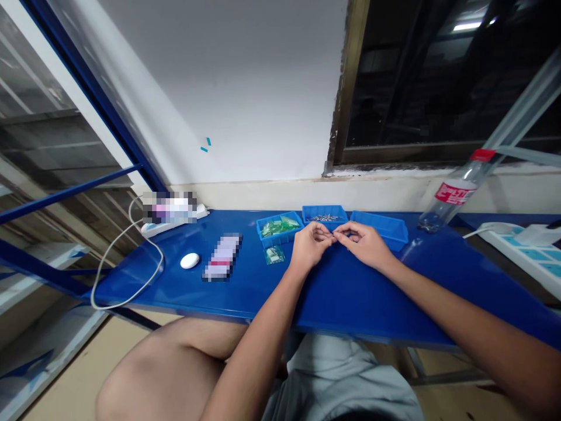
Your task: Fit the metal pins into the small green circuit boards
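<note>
My left hand (312, 245) and my right hand (360, 241) meet fingertip to fingertip just above the blue table, in front of the bins. Both are closed in a pinch, and whatever lies between the fingers is too small to make out. Behind them a blue bin (325, 222) holds several small metal pieces. To its left, another blue bin (280, 238) contains green-tinted plastic packets (279, 227). One small packet with pale contents (274, 255) lies on the table near my left hand. A third blue bin (392, 234) stands partly behind my right hand.
An upright clear bottle (456, 190) with a red cap stands at the right, near a power strip (521, 251). At the left are a white oval object (190, 261), a blurred phone-like item (222, 257) and a looping white cable (127, 305). A wall borders the table (184, 301).
</note>
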A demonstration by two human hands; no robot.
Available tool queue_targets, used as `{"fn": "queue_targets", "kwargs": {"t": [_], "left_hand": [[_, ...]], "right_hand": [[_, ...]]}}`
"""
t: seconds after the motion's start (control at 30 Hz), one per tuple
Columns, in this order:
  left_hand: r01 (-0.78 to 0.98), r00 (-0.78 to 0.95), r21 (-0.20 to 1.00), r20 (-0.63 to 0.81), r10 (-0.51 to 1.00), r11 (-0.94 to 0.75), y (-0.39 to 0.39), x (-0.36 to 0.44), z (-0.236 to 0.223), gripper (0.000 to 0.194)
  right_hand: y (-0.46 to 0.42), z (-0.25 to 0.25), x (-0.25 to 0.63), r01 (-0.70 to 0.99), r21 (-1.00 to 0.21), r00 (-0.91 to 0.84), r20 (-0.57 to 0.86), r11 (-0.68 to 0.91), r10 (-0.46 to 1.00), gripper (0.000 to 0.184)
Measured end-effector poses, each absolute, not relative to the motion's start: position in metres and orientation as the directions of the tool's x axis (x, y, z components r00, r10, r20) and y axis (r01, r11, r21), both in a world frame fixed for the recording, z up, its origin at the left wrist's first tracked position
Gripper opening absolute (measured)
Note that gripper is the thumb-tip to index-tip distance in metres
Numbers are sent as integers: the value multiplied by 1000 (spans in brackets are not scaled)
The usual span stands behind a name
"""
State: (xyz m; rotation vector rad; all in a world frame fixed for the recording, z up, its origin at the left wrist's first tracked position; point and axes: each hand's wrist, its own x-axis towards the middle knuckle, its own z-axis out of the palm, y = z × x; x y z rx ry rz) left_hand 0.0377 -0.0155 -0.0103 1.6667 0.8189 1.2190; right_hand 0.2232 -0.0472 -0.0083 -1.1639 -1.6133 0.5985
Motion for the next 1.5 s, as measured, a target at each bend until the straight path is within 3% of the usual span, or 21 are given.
{"fn": "queue_targets", "kwargs": {"t": [0.13, 0.33, 0.5, 0.7, 0.77, 0.87, 0.97, 1.03, 1.1, 1.27, 1.5], "left_hand": [[-117, 293, 933, 360, 886, -340, -15, 40, -8, 26], [-290, 248, 918, 344, 906, -270, -13, 37, -3, 46], [-176, 248, 943, 321, 914, -284, -14, 37, -4, 44], [-24, 192, 955, 294, 936, -295, -16, 36, -5, 37], [3, 161, 949, 310, 937, -314, -17, 35, -3, 38], [38, 130, 937, 339, 932, -347, -19, 33, 0, 39], [69, 123, 925, 364, 923, -374, -21, 32, 2, 40], [76, 131, 922, 369, 920, -381, -22, 31, 2, 40], [74, 141, 920, 372, 918, -384, -22, 32, 1, 39], [77, 156, 916, 380, 912, -394, -22, 32, 0, 38], [158, 150, 899, 387, 910, -408, -20, 32, 0, 29]], "right_hand": [[-48, -8, 226, 376, -837, -1, 429, 398, 903, 28], [-51, -5, 226, 521, -727, -145, 440, 446, 886, 30], [-48, -10, 227, 540, -754, -108, 378, 374, 919, 28], [-40, -2, 226, 317, -913, 62, 291, 258, 955, 42], [-40, 2, 223, 317, -928, 78, 234, 199, 969, 46], [-43, 2, 217, 503, -829, 18, 292, 244, 956, 43], [-46, -4, 213, 682, -551, -205, 486, 480, 849, 23], [-45, -10, 212, 698, -387, -359, 539, 602, 762, 22], [-43, -15, 212, 677, -308, -457, 536, 668, 710, 28], [-36, -20, 215, 662, -277, -523, 495, 697, 693, 30], [-35, -23, 218, 686, -301, -482, 493, 662, 724, 29]]}}
